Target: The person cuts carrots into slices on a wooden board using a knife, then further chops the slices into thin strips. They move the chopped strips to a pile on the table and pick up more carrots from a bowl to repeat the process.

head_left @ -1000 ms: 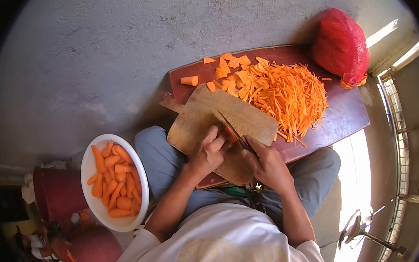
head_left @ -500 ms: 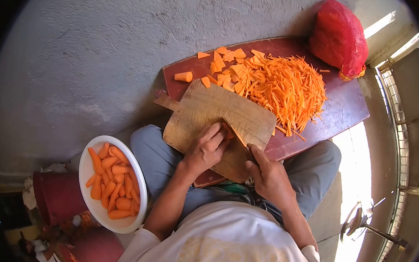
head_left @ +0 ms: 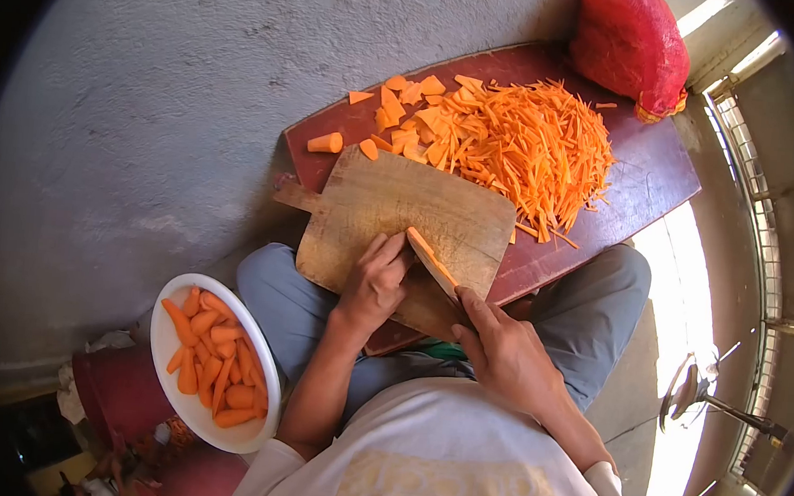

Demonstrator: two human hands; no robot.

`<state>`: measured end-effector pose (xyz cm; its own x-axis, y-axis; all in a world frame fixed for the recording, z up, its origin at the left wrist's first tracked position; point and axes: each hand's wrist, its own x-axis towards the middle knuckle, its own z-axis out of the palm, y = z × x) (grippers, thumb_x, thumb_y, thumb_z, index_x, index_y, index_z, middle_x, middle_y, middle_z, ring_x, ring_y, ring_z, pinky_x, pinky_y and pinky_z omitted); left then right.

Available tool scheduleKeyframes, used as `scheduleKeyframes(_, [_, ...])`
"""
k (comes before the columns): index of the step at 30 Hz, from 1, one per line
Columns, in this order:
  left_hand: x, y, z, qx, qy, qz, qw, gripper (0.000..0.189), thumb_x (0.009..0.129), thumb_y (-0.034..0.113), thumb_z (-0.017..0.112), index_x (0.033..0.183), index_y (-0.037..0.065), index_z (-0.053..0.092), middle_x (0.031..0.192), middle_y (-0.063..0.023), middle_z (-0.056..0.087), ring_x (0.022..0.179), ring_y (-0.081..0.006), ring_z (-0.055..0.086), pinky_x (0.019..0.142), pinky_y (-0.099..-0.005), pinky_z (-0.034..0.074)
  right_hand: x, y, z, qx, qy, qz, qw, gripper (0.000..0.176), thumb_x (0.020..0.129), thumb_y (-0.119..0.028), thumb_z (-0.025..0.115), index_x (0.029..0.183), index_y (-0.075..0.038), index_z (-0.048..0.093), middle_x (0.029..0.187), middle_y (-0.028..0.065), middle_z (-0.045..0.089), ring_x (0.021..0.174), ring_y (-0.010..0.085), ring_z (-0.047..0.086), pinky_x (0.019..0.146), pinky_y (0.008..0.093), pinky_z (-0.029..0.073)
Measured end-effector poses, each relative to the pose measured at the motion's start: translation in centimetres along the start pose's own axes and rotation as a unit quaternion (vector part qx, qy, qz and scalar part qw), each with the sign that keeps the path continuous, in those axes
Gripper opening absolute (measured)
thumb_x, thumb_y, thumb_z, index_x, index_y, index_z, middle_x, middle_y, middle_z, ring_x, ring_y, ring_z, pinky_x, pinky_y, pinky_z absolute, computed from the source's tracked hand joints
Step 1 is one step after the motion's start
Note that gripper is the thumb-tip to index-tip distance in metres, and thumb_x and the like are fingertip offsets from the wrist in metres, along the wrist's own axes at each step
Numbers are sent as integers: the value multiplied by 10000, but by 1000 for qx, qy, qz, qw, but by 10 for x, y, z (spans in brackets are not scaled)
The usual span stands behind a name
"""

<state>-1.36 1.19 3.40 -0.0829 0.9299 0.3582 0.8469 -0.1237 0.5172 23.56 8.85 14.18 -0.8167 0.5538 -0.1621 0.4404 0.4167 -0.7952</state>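
A wooden cutting board [head_left: 364,194] with a short handle lies at a slant over the table edge by my lap. My right hand [head_left: 512,348] grips a knife [head_left: 441,277], handle in the fist, blade angled up and left over the board. An orange carrot slice [head_left: 423,249] clings along the blade. Beside the blade, my left hand [head_left: 378,279] is closed, fingers curled on the board; the carrot under its fingertips is mostly hidden. Beyond the board are a heap of carrot shreds [head_left: 549,157] and several flat carrot slices [head_left: 389,106].
A white basin [head_left: 206,424] of whole carrots [head_left: 221,355] stands at my left. A red bag [head_left: 632,47] sits at the far end of the dark red table [head_left: 651,165]. A grey wall [head_left: 165,118] rises behind; a fan [head_left: 689,392] stands at the right.
The knife blade has turned and lifted slightly, now showing a carrot slice along it. Both hands have shifted slightly within the view, which has also moved a little.
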Motion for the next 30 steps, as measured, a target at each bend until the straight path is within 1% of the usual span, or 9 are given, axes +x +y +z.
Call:
scheduleKeyframes(3, [1, 2, -1, 3, -9, -2, 1000, 410, 727, -95, 640, 1123, -95, 749, 1316, -273, 701, 1081, -475, 666, 958, -512, 608, 0, -2, -4, -12, -20, 15, 1000, 536, 1088, -162, 702, 1554, 51, 545, 1218, 322, 750, 977, 526, 761, 823, 566, 622])
scheduleKeyframes(7, [-3, -4, 2, 13, -23, -5, 1000, 390, 730, -78, 657, 1109, -87, 750, 1302, -269, 703, 1080, -480, 668, 945, -518, 613, 3, -8, -7, -32, -34, 15, 999, 500, 1095, -170, 687, 1520, 44, 532, 1131, 306, 753, 930, 521, 755, 795, 568, 615])
scheduleKeyframes(10, [-2, -2, 5, 15, 25, 17, 999, 365, 736, -66, 666, 1091, -75, 752, 1254, -260, 711, 1062, -480, 672, 927, -528, 615, 23, 0, 6, -38, -32, -7, 999, 458, 1100, -164, 675, 1486, 27, 520, 1072, 294, 749, 893, 521, 747, 769, 570, 606])
scheduleKeyframes(13, [2, 1, 1, -5, 32, 12, 999, 344, 741, -70, 665, 1073, -60, 754, 1184, -245, 715, 1029, -475, 673, 906, -537, 615, 44, 12, 20, -43, -9, -53, 998, 431, 1103, -154, 666, 1471, 10, 512, 1047, 290, 746, 876, 517, 746, 749, 572, 601])
scheduleKeyframes(15, [1, -2, 5, 0, 40, 10, 999, 352, 749, -75, 660, 1087, -49, 754, 1148, -236, 711, 1011, -471, 671, 889, -536, 613, 47, 13, 20, -46, -6, -58, 997, 432, 1103, -151, 663, 1478, 4, 514, 1050, 293, 747, 878, 515, 750, 743, 573, 601])
scheduleKeyframes(19, [2, 1, 5, -4, 56, 15, 998, 385, 761, -83, 648, 1129, -38, 751, 1095, -222, 700, 989, -464, 668, 860, -528, 609, 23, 0, 4, -39, -28, -24, 999, 420, 1123, -168, 629, 1458, 39, 484, 991, 305, 744, 849, 522, 753, 725, 567, 615])
scheduleKeyframes(22, [2, -1, 2, -9, 20, 5, 1000, 404, 766, -83, 640, 1153, -37, 747, 1092, -213, 703, 988, -465, 668, 847, -521, 605, 13, -8, -3, -42, -37, -7, 998, 413, 1127, -173, 630, 1449, 36, 477, 982, 304, 742, 846, 519, 753, 713, 565, 611])
scheduleKeyframes(27, [5, 2, 2, -14, 45, 7, 999, 405, 752, -92, 631, 1132, -33, 759, 1124, -208, 717, 993, -461, 671, 857, -520, 610, 23, -5, 0, -21, -39, -19, 999, 384, 1123, -174, 634, 1412, 31, 487, 978, 314, 735, 815, 532, 738, 693, 588, 587])
scheduleKeyframes(30, [4, 5, 3, -22, 58, 4, 998, 407, 739, -95, 636, 1120, -30, 764, 1141, -201, 721, 995, -451, 675, 859, -517, 613, 49, 11, 15, -18, -14, -26, 999, 374, 1102, -129, 653, 1433, 11, 550, 977, 333, 727, 878, 532, 734, 748, 582, 582])
